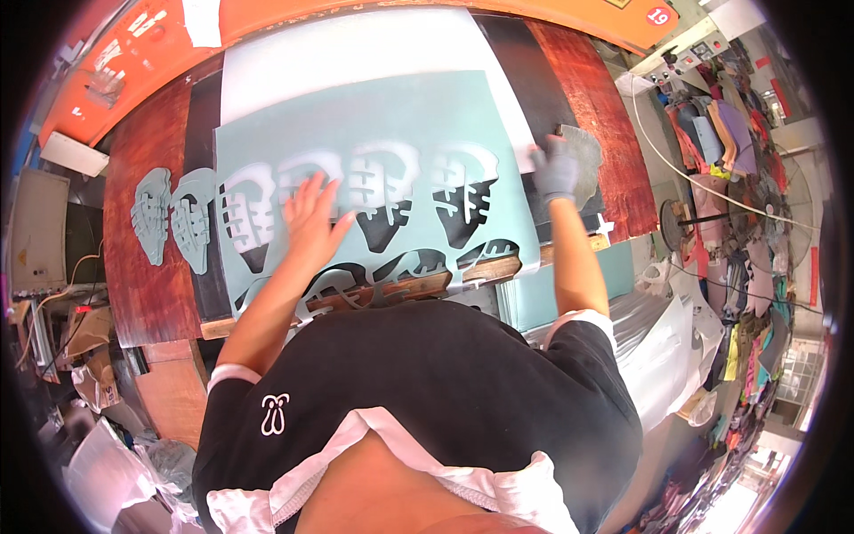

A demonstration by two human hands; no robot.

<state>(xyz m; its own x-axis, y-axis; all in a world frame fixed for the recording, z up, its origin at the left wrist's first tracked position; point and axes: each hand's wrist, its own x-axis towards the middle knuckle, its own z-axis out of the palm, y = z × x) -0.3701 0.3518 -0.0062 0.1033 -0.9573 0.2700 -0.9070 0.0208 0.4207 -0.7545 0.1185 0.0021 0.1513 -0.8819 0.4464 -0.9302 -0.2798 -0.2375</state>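
Pale-teal sheet with lobed cut-outs (356, 116) at 12 o'clock on red-brown wooden bench (609, 125). Bare left hand (311, 214), 11 o'clock, spread over it; grey-gloved right hand (556, 173), 1 o'clock, grip unclear. Likely sheet-handling; next needs it flat.

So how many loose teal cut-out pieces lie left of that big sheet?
2: the left piece on the reddish-brown board, the right piece close beside the big teal sheet. More could be hidden underneath.
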